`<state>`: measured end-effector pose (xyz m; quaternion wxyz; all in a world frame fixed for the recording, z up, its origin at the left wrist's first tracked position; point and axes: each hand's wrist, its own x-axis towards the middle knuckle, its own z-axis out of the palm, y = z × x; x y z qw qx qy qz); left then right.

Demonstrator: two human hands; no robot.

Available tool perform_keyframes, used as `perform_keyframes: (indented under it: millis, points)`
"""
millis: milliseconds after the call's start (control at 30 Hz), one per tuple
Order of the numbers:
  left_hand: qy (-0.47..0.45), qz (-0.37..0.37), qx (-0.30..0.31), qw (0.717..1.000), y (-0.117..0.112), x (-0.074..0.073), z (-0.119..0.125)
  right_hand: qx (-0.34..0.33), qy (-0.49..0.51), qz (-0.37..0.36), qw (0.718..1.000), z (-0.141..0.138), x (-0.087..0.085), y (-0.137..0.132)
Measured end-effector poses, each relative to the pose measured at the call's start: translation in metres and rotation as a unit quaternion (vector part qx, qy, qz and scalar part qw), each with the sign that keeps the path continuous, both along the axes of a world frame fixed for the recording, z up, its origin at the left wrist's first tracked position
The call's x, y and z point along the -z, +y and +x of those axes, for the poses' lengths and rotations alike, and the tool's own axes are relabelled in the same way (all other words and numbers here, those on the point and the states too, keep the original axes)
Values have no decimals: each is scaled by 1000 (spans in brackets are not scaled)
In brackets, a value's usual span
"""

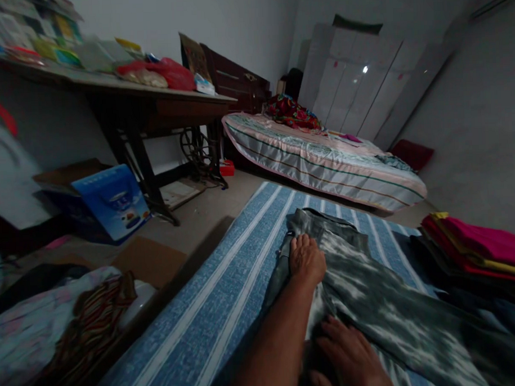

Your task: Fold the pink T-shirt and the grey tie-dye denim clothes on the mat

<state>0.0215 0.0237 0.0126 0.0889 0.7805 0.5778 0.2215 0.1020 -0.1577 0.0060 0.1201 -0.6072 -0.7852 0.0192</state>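
A dark green and pale grey tie-dyed garment (383, 290), which looks like a pair of trousers, lies spread over a blue bedsheet with white stripes (226, 273). Near the garment's far end, my left hand (307, 260) rests on its left edge, palm down, fingers extended. My right hand (351, 356) is closer to me, low in the view and slightly blurred. Its fingers lie apart on the cloth, with the thumb to the left. Neither hand visibly pinches the fabric.
Folded clothes (483, 247) are stacked at the right. A second bed (323, 151) stands beyond. To the left are a treadle sewing-machine table (152, 92), a blue cardboard box (110, 204) and a heap of clothes (63, 323). A pale wardrobe (355, 82) stands at the back.
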Motion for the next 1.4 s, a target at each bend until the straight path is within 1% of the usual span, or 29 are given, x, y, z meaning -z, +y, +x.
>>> perform_keyframes:
  millis: [33,100,167,233,300,367,400,467,567,700,833,933,1033,1167,1267,1400]
  points:
    - [-4,-6,-3,1000,1,1,1,-5,10,0,1000,4,-16,13]
    - [-12,-11,-5,1000,1,3,2,-23,26,1,999,9,-49,54]
    - [-17,-2,1,1000,2,5,3,13,12,15,1000,7,-78,111]
    - [-16,-1,3,1000,3,8,4,73,-12,7,997,-1,-96,172]
    - [-14,-12,-4,1000,4,10,5,118,1,-41,992,-10,-100,228]
    - [-16,-19,-12,1000,4,11,6,132,20,-66,989,-16,-93,271]
    - [-17,-16,-14,1000,4,10,6,137,33,-78,987,-18,-88,287]
    - [-17,-10,-14,1000,3,9,6,148,67,-100,982,-19,-76,309]
    - [-24,-13,-14,1000,3,5,6,169,131,-143,966,-16,-62,326]
    - [-31,-19,-16,999,4,2,6,193,230,-205,932,-11,-54,334]
    - [-22,-16,-26,999,3,-1,7,205,306,-232,900,-8,-46,336]
    - [-8,-36,-38,999,2,-6,7,215,324,-242,889,-8,-38,337]
    - [6,-55,-44,998,1,-13,4,212,322,-238,891,-8,-31,338]
    - [21,-63,-46,997,2,-18,0,172,305,-214,912,-8,-24,342]
    - [40,-80,-35,995,5,-15,-1,146,286,-190,928,-8,-18,345]
    - [50,-75,-22,996,8,-7,-2,131,268,-150,942,-8,-14,348]
